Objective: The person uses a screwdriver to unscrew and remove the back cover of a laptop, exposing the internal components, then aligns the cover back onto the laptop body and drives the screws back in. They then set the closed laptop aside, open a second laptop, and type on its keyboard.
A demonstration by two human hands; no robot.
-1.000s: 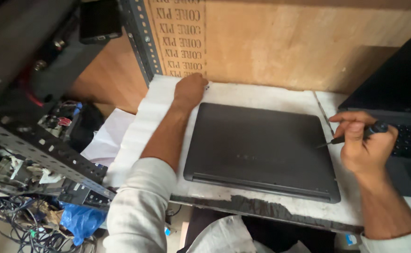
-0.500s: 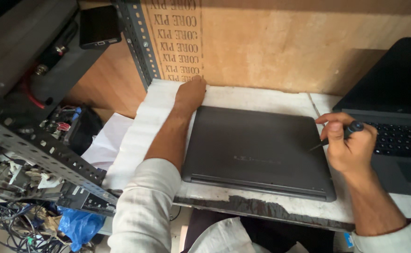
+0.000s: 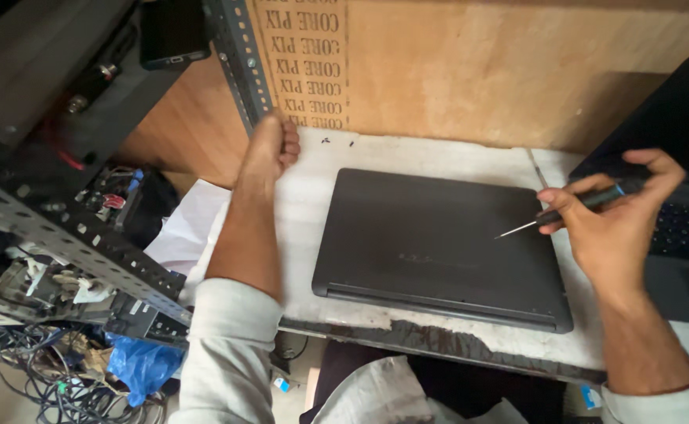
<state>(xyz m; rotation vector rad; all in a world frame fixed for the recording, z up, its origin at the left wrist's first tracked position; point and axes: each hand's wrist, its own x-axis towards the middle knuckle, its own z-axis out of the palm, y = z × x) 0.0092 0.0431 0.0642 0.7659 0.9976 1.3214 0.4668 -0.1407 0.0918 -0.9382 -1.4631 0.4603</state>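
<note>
Nearest to me, along the front edge of the white surface [image 3: 407,157], I see the closed dark grey laptop [image 3: 439,243] lying flat, its hinge side toward that edge. My right hand [image 3: 619,220] hovers over the laptop's right edge, fingers pinched together around a small screwdriver [image 3: 572,208] with a dark handle; the thin metal tip points left and sits just above the lid, though I cannot tell whether it touches. Beside that hand, at the right edge of the surface, a second laptop [image 3: 674,228] stands open with its black keyboard showing. Farther back, my left hand [image 3: 270,145] rests at the rear left corner of the surface, curled into a loose fist and holding nothing, clear of the grey laptop. Behind it rises a slotted metal rack post [image 3: 238,63] against a wooden board [image 3: 502,71].
</note>
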